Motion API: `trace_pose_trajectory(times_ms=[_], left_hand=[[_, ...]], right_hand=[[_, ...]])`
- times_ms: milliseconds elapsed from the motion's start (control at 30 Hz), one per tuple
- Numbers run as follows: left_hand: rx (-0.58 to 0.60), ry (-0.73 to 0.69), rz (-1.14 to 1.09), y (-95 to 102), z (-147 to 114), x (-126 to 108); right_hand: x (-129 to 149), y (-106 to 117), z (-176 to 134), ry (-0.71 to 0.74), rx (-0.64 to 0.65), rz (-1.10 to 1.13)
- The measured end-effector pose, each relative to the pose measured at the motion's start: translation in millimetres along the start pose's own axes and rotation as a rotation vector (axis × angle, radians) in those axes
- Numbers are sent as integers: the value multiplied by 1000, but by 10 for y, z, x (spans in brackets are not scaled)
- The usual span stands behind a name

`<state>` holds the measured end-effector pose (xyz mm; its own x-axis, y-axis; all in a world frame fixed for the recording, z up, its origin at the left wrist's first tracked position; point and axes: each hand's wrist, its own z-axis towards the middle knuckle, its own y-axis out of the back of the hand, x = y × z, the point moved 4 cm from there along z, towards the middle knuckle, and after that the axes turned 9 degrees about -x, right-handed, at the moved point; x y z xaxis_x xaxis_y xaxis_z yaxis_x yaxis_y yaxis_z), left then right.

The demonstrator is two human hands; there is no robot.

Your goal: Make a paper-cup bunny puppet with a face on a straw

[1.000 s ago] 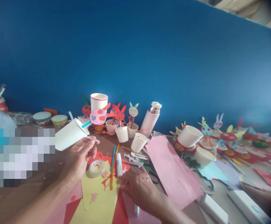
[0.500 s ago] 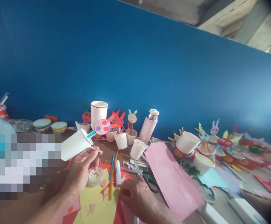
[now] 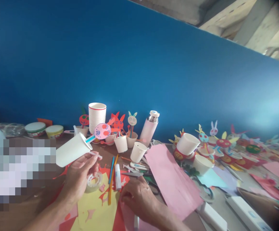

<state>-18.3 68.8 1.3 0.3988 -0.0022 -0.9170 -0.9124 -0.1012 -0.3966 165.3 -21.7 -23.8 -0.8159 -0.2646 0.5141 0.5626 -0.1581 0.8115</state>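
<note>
My left hand (image 3: 81,173) is closed around a white paper cup (image 3: 73,150), which is tilted and points up to the right. From its mouth sticks a blue stick (image 3: 90,139) bearing a pink paper rabbit face (image 3: 102,131) with red ears. A thin whitish strip (image 3: 95,154) shows at the fingertips. Low over the pink paper, my right hand (image 3: 138,195) has its fingers curled, and whatever they hold is hidden. Scissors (image 3: 132,174) lie just beyond its knuckles, partly covered. A tape roll (image 3: 94,181) lies below my left hand.
A glue stick (image 3: 117,177) and an orange strip (image 3: 111,191) lie on yellow paper (image 3: 91,213). Behind stand stacked cups (image 3: 97,115), a pink flask (image 3: 149,130) and a small cup (image 3: 139,152). Pink paper (image 3: 173,186) and several paper-animal cups (image 3: 223,146) are at right.
The view has turned slightly right, so everything sits further left. My right hand has edged up over the scissors and covers more of them. My left hand keeps its hold on the cup.
</note>
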Motion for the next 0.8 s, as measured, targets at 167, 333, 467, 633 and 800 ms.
trace_pose_trajectory(times_ms=[167, 333, 467, 633, 800], left_hand=[[49, 34, 49, -7, -47, 56], [111, 13, 114, -67, -114, 111], [130, 30, 111, -105, -174, 174], [171, 86, 105, -136, -248, 217], [204, 68, 126, -129, -238, 268]], right_hand=[[109, 200, 56, -28, -17, 90], [311, 477, 273, 32, -132, 187], [429, 536, 480, 43, -201, 215], [490, 424, 610, 15, -259, 218], [522, 374, 614, 53, -295, 194]])
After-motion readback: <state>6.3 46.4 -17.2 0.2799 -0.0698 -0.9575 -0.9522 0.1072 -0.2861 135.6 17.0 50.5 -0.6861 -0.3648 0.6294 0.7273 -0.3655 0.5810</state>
